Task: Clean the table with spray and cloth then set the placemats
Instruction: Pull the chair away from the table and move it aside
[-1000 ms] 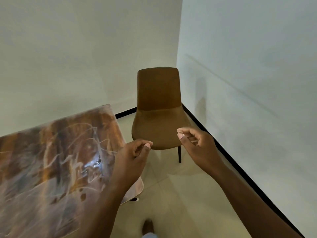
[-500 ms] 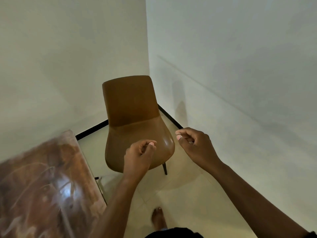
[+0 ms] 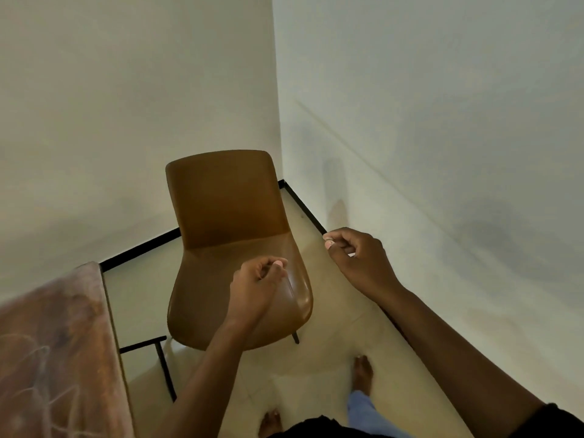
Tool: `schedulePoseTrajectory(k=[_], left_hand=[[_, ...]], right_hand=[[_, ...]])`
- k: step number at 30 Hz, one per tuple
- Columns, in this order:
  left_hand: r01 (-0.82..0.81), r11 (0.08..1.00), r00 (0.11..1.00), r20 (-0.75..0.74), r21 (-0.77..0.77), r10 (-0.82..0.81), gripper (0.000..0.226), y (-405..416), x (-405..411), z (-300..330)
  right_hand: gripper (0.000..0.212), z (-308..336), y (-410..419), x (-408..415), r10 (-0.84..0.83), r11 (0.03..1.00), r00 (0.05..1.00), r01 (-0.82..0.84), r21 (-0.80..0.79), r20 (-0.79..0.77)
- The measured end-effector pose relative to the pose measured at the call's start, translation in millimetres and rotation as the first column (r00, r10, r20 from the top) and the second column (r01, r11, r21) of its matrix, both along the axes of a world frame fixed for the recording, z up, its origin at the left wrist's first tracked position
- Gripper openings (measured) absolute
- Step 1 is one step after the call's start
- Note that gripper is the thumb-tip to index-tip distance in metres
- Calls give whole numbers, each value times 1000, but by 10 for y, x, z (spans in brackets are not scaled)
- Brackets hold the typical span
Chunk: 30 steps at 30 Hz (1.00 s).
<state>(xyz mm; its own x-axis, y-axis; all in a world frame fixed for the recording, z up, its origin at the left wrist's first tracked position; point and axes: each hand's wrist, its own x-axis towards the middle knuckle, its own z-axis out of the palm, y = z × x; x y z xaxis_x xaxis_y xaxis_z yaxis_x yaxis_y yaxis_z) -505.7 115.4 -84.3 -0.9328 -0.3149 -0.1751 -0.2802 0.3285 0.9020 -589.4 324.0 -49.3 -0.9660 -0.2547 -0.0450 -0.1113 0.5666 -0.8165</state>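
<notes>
Only the head view here, so that's all we've got. We're standing in a corner of the room, looking down at a brown chair point(image 3: 234, 248) pushed toward the walls. The bench point(image 3: 53, 346), with its glossy marbled brown top, only pokes into the lower left of the shot, well apart from both hands.

Our left hand point(image 3: 256, 289) floats over the chair seat with the fingers curled in, thumb resting on top, and nothing inside that grip as far as we can see. Our right hand point(image 3: 357, 260) hangs over the floor point(image 3: 331, 358) near the wall, fingers curled the same way, also carrying nothing. Bare feet are visible on the tiles below.

No spray, cloth or placemats anywhere in frame, so we can't say where those are. What little bench top we can see looks bare.

Our guess is we're between steps, either hunting for supplies or about to shift the chair. Next move probably calls for turning back to the bench and getting the spray and cloth in hand.
</notes>
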Motion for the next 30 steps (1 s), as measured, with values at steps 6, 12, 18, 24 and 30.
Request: schedulePoseTrajectory(k=[6,12,18,24,30], left_hand=[[-241,956,970,71,169,232,21,411,-500,-53],[-433,818,901,200,377,385,24,575,-899,-10],[-526,707,850,301,472,432,27,226,-1192,-113],[-610,549,792,418,571,445,30,-226,-1440,-250],[-642,469,766,476,607,433,30,-559,-1647,-463]], right_hand=[[23,-51,147,-857,207,978,978,-207,23,-10],[23,-22,-73,-1519,409,911,912,-406,69,-36],[24,-50,-704,-1969,538,841,840,-528,117,-77],[25,-17,-1353,-2230,654,752,753,-635,177,-73],[26,-108,-1965,-2526,761,632,645,-719,290,-60]])
